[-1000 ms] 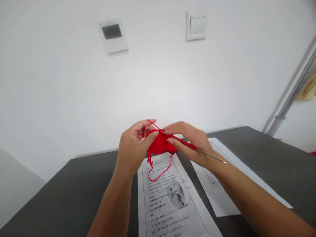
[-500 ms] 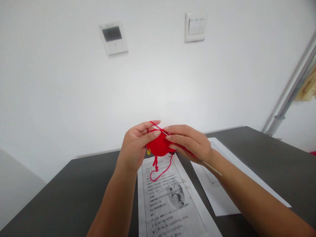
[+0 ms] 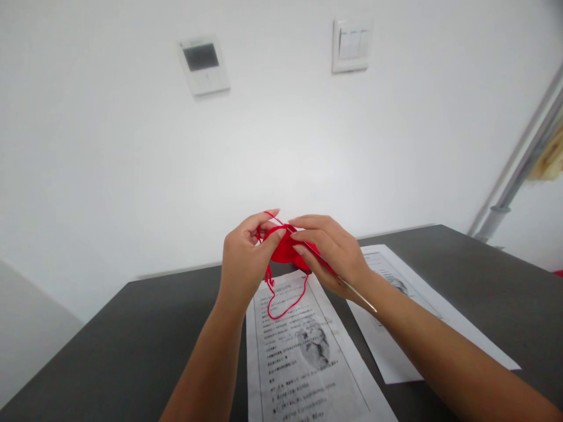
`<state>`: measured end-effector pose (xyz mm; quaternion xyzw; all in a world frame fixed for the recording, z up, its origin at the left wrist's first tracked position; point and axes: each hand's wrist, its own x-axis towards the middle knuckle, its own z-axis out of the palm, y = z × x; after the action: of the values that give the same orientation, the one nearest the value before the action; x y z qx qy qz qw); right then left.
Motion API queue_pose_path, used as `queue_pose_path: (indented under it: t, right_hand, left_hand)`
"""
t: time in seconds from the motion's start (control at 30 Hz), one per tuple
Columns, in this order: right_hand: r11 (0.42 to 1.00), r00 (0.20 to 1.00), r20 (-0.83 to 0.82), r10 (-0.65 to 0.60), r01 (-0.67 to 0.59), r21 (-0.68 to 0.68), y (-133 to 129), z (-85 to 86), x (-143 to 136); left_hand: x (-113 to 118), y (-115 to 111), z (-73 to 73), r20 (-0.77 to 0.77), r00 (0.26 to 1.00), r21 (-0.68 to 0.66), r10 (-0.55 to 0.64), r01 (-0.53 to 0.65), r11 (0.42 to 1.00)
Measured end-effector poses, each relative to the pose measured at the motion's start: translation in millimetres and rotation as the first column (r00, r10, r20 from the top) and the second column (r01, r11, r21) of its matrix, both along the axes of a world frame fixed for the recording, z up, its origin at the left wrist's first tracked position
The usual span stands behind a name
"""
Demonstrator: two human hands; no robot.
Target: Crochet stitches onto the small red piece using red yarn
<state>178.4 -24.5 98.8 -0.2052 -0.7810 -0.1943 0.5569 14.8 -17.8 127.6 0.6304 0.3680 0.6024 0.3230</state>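
Observation:
Between my hands is a small red crocheted piece (image 3: 282, 251). My left hand (image 3: 243, 255) pinches its left side between thumb and fingers, and red yarn runs over the raised index finger. My right hand (image 3: 336, 249) is closed around a crochet hook (image 3: 358, 295), whose thin metal end sticks out below the palm along the wrist. The hook's tip meets the top edge of the piece, though fingers partly hide it. A loose loop of red yarn (image 3: 277, 317) hangs beneath, over the printed sheet (image 3: 281, 381).
A second printed sheet (image 3: 396, 346) lies to the right under my forearm. Both sheets are on a dark table (image 3: 109, 346) against a white wall (image 3: 281, 129). On the wall are a panel with a screen (image 3: 204, 67) and a switch plate (image 3: 352, 47); a grey pipe (image 3: 497, 217) stands at the right.
The red piece has tilted and risen slightly, and the yellow ring at its left is now out of sight. My right hand and the hook have shifted slightly left.

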Motion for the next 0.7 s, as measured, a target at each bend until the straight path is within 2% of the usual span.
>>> queue_pose_path:
  t: [0.13,0.23,0.33,0.43,0.53,0.7]
  right_hand:
    - [0.994,0.998,-0.054,0.043,-0.048,-0.096,-6,3.9,2]
    - [0.959,0.99,-0.115,0.084,-0.111,-0.26,-13,8.6,4]
    - [0.853,0.969,-0.234,0.078,-0.186,-0.487,-19,13.9,7]
    - [0.747,0.938,-0.335,0.089,-0.285,-0.601,-22,19.1,11]
    - [0.726,0.959,-0.268,0.095,-0.251,-0.64,-24,23.7,15]
    - [0.755,0.993,-0.028,0.118,-0.109,-0.647,-27,28.7,20]
  left_hand:
    - [-5,5,-1.5,-0.121,0.988,0.08,0.093,-0.084,0.993]
    - [-8,7,-1.7,-0.174,0.974,0.14,0.147,-0.124,0.982]
    - [-10,8,-2.0,-0.202,0.97,0.185,0.131,-0.094,0.978]
    - [-11,9,-2.9,-0.208,0.975,0.178,0.082,-0.044,0.983]
    - [-13,14,-5.0,-0.179,0.984,0.095,0.001,0.016,0.995]
    - [-15,26,-10.1,-0.133,0.981,-0.008,-0.143,0.144,0.99]
